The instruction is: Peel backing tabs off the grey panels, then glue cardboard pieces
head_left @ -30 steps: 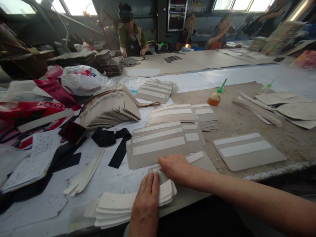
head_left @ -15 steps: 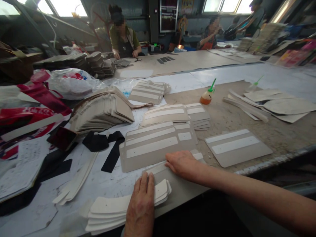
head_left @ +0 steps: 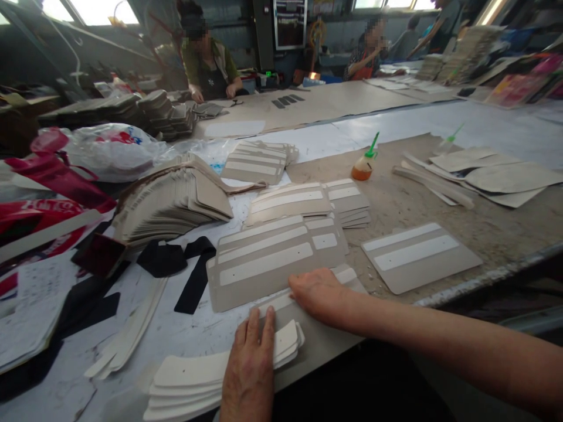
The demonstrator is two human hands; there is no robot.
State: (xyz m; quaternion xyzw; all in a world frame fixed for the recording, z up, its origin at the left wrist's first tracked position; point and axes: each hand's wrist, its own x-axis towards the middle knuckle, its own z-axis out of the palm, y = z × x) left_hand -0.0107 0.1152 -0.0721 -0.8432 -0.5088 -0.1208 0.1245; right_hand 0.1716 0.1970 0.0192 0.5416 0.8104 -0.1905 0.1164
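My left hand [head_left: 250, 366] lies flat, fingers together and stretched out, on a stack of white card strips [head_left: 189, 378] at the table's near edge. My right hand [head_left: 317, 293] rests palm down on a grey card panel with white strips [head_left: 308, 334] just beyond, its fingers reaching left over a white strip. A larger grey panel with three white strips [head_left: 268, 261] lies right behind both hands. Neither hand lifts anything.
More grey panels lie around: one alone [head_left: 420, 255] to the right, stacks [head_left: 308, 202] behind, a fanned pile [head_left: 171, 199] at left. An orange glue bottle [head_left: 364, 167] stands mid-table. Black fabric pieces [head_left: 176, 264] and red-white bags [head_left: 53, 193] sit left. Two people work at the far end.
The view has drifted right and down slightly. My hands have barely moved; the left slid a little along the white stack, the right stayed on the grey panel.
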